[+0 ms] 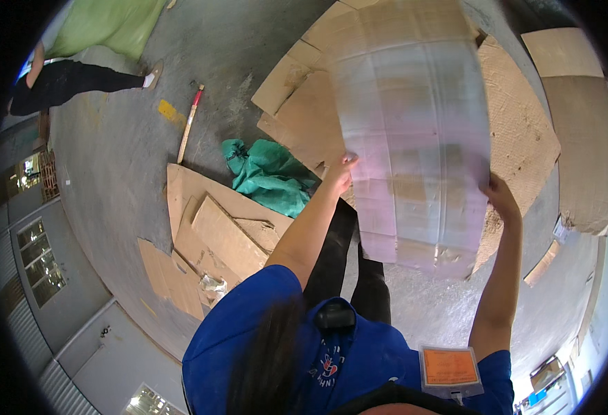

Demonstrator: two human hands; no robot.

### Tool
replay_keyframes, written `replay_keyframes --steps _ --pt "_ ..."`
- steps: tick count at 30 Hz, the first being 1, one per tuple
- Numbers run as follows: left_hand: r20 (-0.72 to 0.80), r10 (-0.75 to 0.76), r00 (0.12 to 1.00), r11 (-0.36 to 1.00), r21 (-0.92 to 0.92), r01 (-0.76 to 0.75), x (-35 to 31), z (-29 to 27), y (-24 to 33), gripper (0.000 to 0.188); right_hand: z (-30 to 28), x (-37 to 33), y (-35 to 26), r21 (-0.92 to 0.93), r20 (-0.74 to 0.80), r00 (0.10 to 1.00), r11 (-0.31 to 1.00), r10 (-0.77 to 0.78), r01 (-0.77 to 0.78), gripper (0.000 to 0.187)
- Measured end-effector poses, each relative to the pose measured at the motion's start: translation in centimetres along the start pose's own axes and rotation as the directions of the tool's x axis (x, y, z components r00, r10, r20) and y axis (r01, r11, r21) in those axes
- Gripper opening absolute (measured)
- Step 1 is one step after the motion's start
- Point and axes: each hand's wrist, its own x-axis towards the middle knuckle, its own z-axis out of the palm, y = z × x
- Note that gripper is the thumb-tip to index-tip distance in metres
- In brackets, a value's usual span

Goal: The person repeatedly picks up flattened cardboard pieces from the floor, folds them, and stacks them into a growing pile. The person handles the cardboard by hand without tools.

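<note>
Between my two hands I hold up a large creased cardboard sheet, pale with pink, grey and brown patches. Its far part is smeared by motion. My left hand grips the left edge with the thumb showing on the near face. On the opposite edge, my right hand is closed, with its fingertips partly hidden behind the sheet. Under and beyond it lie flattened brown cardboard pieces on the floor, and another brown sheet shows to the right.
A crumpled green sack lies left of my left arm, beside stacked cardboard scraps. A long stick with a red end rests farther left. More cardboard is at far right. Another person stands at upper left, near a light-green cover.
</note>
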Motion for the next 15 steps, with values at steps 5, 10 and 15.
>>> replay_keyframes --steps 5,10,15 --pt "-0.274 0.098 0.957 0.960 -0.227 -0.164 -0.8 -3.3 -5.6 0.020 6.8 6.5 3.6 -0.488 -0.470 0.766 0.852 -0.438 0.188 0.058" --pt "-0.414 -0.101 0.905 0.921 -0.383 -0.073 1.8 -7.4 -8.7 0.028 16.8 1.4 11.1 -0.337 -0.193 0.949 0.926 -0.248 0.173 0.057" --pt "-0.411 -0.165 0.897 0.984 -0.136 0.119 3.8 -11.2 -10.0 0.033 22.2 -8.3 18.1 -0.024 0.051 0.974 0.975 0.220 -0.219 0.049"
